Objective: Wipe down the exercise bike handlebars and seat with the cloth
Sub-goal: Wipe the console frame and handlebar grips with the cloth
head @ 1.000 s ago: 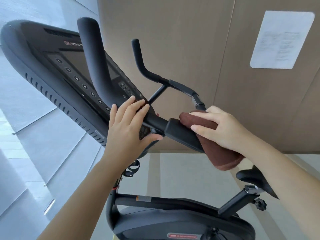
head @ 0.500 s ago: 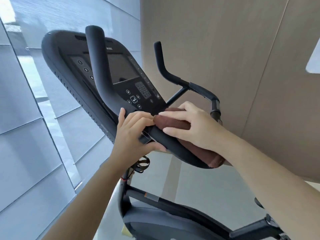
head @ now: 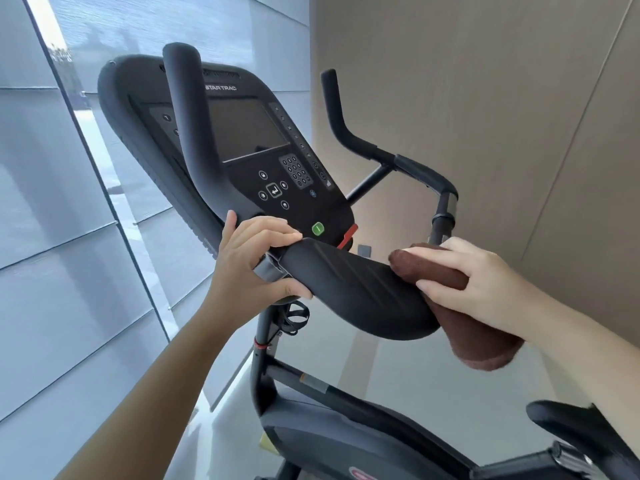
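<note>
The black exercise bike handlebars [head: 349, 285] cross the middle of the view, with a padded rest nearest me and two upright horns behind. My left hand [head: 256, 258] grips the handlebar at the left end of the pad, fingers curled over the top. My right hand [head: 474, 282] grips a brown cloth [head: 485, 337] wrapped around the right end of the pad; the cloth's tail hangs below. The tip of the black seat [head: 568, 424] shows at the lower right.
The bike's console [head: 249, 140] with screen and keypad stands behind the handlebars. A glass wall runs along the left and a tan panelled wall along the right. The bike frame [head: 346, 424] and seat post lie below on a pale floor.
My right hand slid the cloth rightward along the pad, away from my left hand. The left hand kept its grip. The view shifted, bringing the console more to the centre.
</note>
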Action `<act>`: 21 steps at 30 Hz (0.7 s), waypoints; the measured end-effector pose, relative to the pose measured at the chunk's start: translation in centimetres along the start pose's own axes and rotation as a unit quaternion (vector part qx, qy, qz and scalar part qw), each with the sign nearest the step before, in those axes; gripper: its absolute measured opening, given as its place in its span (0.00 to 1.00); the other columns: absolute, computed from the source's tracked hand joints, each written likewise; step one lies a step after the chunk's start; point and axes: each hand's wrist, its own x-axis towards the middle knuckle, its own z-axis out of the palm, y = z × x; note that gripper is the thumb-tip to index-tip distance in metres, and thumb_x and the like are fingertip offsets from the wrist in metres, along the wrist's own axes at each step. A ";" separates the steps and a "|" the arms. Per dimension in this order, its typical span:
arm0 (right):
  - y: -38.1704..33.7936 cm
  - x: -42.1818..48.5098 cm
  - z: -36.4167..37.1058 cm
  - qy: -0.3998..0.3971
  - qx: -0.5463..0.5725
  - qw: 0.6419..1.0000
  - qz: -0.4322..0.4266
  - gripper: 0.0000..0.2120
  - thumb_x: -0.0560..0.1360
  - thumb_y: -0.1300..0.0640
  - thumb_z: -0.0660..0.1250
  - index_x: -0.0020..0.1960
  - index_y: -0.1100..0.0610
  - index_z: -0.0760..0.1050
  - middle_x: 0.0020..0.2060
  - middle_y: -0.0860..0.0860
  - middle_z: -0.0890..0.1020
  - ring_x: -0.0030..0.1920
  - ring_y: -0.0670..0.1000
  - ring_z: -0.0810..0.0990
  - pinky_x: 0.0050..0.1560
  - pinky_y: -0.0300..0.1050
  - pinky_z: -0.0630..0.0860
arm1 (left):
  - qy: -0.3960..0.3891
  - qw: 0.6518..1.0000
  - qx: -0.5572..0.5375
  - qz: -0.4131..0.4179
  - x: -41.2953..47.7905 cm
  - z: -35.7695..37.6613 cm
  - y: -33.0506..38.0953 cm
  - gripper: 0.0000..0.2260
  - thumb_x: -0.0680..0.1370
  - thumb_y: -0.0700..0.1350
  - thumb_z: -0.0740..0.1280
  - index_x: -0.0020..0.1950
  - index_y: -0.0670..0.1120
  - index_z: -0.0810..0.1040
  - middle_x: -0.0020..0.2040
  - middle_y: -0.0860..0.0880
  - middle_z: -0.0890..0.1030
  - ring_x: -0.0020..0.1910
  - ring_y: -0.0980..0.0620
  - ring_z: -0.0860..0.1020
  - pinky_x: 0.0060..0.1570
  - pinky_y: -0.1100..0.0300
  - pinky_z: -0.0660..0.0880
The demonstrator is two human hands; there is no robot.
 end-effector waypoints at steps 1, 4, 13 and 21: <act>0.0 -0.2 -0.1 0.004 -0.001 1.000 0.008 0.20 0.68 0.45 0.66 0.48 0.20 0.66 0.44 0.41 0.73 0.49 0.37 0.73 0.45 0.25 0.68 | -0.006 1.000 -0.003 0.004 0.0 -0.1 0.1 0.31 0.61 0.68 0.67 0.49 0.43 0.80 0.50 0.54 0.75 0.56 0.57 0.71 0.68 0.43 0.46; -1.3 0.4 -0.6 0.015 -0.004 1.000 0.027 0.17 0.67 0.45 0.68 0.48 0.24 0.70 0.44 0.43 0.74 0.48 0.42 0.75 0.43 0.30 0.68 | -0.023 1.000 -0.002 0.013 0.1 -0.5 0.2 0.31 0.63 0.68 0.64 0.48 0.43 0.79 0.50 0.53 0.75 0.55 0.57 0.70 0.68 0.37 0.48; -7.5 5.3 3.0 -0.015 -0.008 1.000 -0.014 0.21 0.70 0.42 0.66 0.62 0.33 0.68 0.42 0.37 0.68 0.43 0.29 0.68 0.43 0.16 0.59 | -0.016 0.998 0.038 0.036 -0.5 0.1 -0.7 0.27 0.66 0.62 0.67 0.50 0.40 0.78 0.51 0.53 0.74 0.57 0.52 0.71 0.69 0.50 0.45; -5.2 3.4 2.1 -0.011 -0.007 1.000 -0.021 0.21 0.67 0.40 0.63 0.60 0.30 0.68 0.41 0.39 0.67 0.40 0.39 0.68 0.44 0.18 0.61 | -0.053 0.993 0.101 0.022 -0.1 -0.6 0.3 0.32 0.66 0.68 0.61 0.53 0.41 0.78 0.53 0.52 0.74 0.58 0.52 0.71 0.66 0.44 0.56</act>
